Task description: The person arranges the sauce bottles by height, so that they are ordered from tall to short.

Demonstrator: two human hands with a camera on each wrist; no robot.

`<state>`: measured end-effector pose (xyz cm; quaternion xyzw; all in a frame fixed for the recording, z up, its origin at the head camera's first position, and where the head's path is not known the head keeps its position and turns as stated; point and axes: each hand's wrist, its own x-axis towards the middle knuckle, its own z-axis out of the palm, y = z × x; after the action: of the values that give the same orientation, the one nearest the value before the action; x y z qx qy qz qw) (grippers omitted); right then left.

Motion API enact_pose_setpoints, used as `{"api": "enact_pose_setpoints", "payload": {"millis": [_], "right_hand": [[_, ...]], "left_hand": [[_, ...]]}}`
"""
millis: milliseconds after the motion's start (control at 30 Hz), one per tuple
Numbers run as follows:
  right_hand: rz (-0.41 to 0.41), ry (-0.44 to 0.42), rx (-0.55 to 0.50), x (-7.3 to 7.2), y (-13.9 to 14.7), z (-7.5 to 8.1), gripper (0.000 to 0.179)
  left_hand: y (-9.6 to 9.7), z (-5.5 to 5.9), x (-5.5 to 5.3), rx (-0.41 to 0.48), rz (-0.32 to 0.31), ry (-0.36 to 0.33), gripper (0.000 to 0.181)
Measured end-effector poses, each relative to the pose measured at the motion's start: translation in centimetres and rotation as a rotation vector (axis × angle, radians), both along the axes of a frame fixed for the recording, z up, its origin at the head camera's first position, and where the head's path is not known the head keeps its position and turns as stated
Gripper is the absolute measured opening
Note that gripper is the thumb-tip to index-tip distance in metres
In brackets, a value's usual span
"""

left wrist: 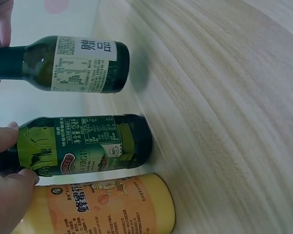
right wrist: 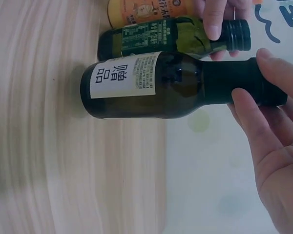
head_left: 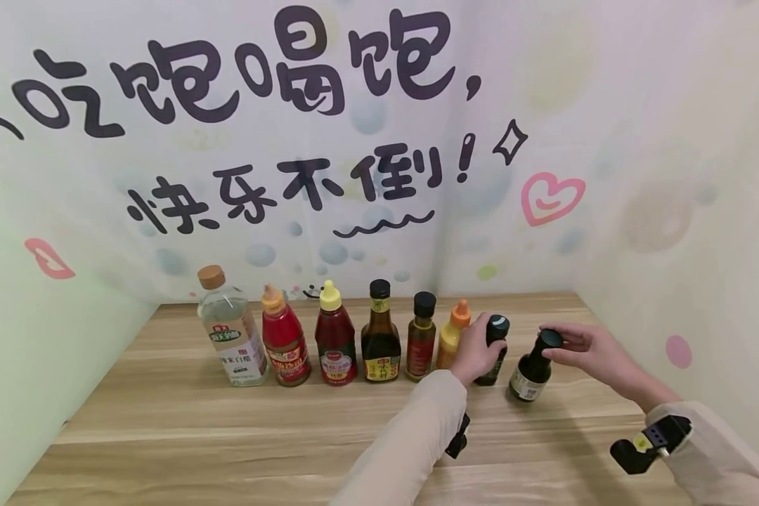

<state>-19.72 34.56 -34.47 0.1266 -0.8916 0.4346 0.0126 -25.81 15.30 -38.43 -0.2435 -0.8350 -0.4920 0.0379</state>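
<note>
Toward the right end of a row of bottles, my left hand (head_left: 474,357) grips a small green olive oil bottle (left wrist: 88,144) just below its dark cap. Beside it on the right is a dark glass bottle (right wrist: 180,85) with a white label, which my right hand (head_left: 587,351) pinches at the black neck and cap between thumb and fingers. Whether this bottle's base touches the table cannot be told. A yellow squeeze bottle (left wrist: 136,204) with an orange label stands close to the olive oil bottle, partly behind my left hand in the head view.
Leftward on the wooden table (head_left: 228,443) stand a brown-capped bottle (head_left: 186,362) of red sauce, soy-type dark bottle (head_left: 381,344), dark red squeeze bottle (head_left: 336,341), red squeeze bottle (head_left: 286,344) and clear vinegar bottle (head_left: 232,337). A printed cloth (head_left: 291,260) hangs behind.
</note>
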Motion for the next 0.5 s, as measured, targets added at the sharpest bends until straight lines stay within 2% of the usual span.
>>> {"api": "enact_pose_setpoints", "payload": {"millis": [333,500], "right_hand": [[-0.059,-0.011,0.089,-1.1,0.3,0.6,0.055],[-0.08,-0.03,0.075,-1.6,0.4,0.6,0.057]], "left_hand": [[0.0,0.4,0.1,-0.04,-0.005,-0.003,0.034],[-0.1,0.6,0.1,-0.06,-0.012,-0.015,0.035]]}}
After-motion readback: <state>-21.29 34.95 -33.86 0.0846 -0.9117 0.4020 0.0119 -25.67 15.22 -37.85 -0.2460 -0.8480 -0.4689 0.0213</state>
